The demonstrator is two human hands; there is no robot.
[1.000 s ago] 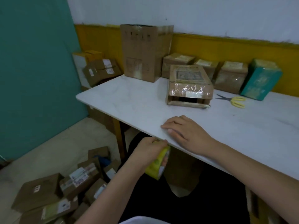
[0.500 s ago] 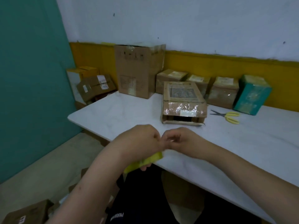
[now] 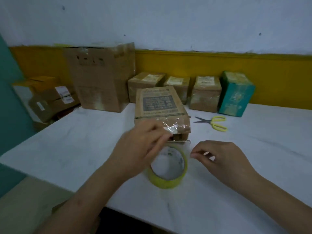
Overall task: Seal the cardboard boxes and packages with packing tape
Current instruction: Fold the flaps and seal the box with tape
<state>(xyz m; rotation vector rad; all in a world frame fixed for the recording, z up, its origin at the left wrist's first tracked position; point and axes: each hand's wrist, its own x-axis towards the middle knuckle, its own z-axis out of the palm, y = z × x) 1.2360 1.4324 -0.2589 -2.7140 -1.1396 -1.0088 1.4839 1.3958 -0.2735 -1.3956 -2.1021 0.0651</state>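
Note:
A yellow-green tape roll lies on the white table in front of me. My left hand is blurred with motion just above the roll's left rim, with its fingers stretched toward the front flap of a cardboard box. That box lies behind the roll, with crinkled clear tape over its front end, which gapes a little. My right hand hovers just right of the roll. Its fingers are loosely curled, the thumb and forefinger are close together, and nothing shows between them.
Yellow-handled scissors lie right of the box. A tall carton, three small taped boxes and a teal box line the back wall. More cartons are stacked beyond the table's left end.
The tape roll went from my left hand below the table edge up onto the table. My hands met at the roll, then parted; the left now reaches toward the box.

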